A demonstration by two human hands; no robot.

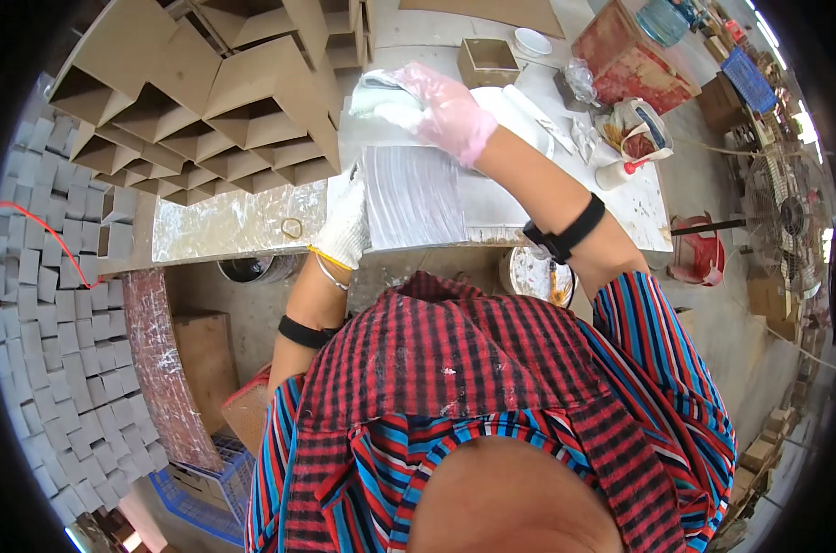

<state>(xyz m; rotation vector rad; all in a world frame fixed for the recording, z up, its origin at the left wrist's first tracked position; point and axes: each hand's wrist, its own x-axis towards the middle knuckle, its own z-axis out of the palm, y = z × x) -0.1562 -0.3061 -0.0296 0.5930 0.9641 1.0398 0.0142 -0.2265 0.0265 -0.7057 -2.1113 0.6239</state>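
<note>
My right hand (455,115), in a thin pinkish plastic glove, is closed round a folded pale green cloth (378,98) above the far part of the white-smeared table. Nearer to me lies a grey rectangular sheet (413,195) with curved, whitish wet-looking streaks. Along the sheet's left edge rests my left hand (345,221), in a white knitted glove with a yellow cuff. Its fingers look stretched out away from me, partly hidden from above. A stack of open brown cardboard boxes (243,106) rises just left of both hands.
Behind the right hand stand a small open box (488,63) and a white bowl (532,41). A white bottle with a red cap (614,175) sits near the table's right side. Many grey boxes (63,369) are piled at far left. A fan (791,214) stands at right.
</note>
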